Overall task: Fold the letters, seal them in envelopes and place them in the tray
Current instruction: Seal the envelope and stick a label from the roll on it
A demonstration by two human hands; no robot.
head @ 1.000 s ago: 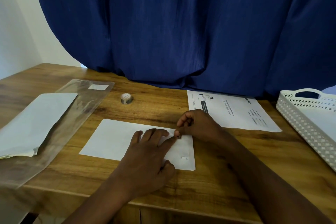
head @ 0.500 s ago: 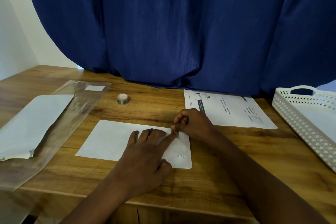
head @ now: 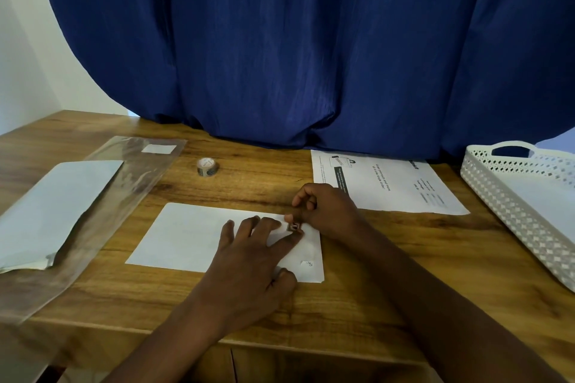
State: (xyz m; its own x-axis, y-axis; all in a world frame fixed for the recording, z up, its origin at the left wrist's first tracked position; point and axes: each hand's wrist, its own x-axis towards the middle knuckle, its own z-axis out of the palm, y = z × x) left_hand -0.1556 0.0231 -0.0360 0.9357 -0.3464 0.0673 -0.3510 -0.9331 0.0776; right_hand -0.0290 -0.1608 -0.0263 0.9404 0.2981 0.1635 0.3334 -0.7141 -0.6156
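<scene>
Both forearms are coming in from the near edge of the wooden tabletop (head: 357, 298). Left hand (head: 249, 270) is lying flat on the white envelope (head: 186, 236), fingers spread and straight, index tip reaching toward a small brown sticker (head: 294, 226) near the envelope's far right corner. Left grip: open palm pressing down, holding nothing.

Right hand (head: 326, 211) is sitting just past the envelope's far right corner, fingers curled, thumb and index tip meeting at the sticker. Right grip: looks like it's pinching or pressing the sticker onto the envelope; can't tell which. The two hands are touching at that spot.

The envelope is lying flat at centre, long side running left-right, a small mark near its near right corner.

To the left, a clear plastic sleeve (head: 102, 218) is lying at an angle, with a stack of white envelopes (head: 53, 211) resting on it. A white label is showing at the sleeve's far end.

To the right, a white perforated tray (head: 510, 205) is sitting at the tabletop edge, handle at the far end, something pale and flat inside.

Further back, a small sticker roll (head: 207, 167) is standing alone, well apart from the envelope. Right of it, a printed letter (head: 392, 186) is lying flat and unfolded, its near left corner just beside the right hand.

Behind everything a dark blue curtain (head: 295, 47) is hanging down to the tabletop's far edge.
</scene>
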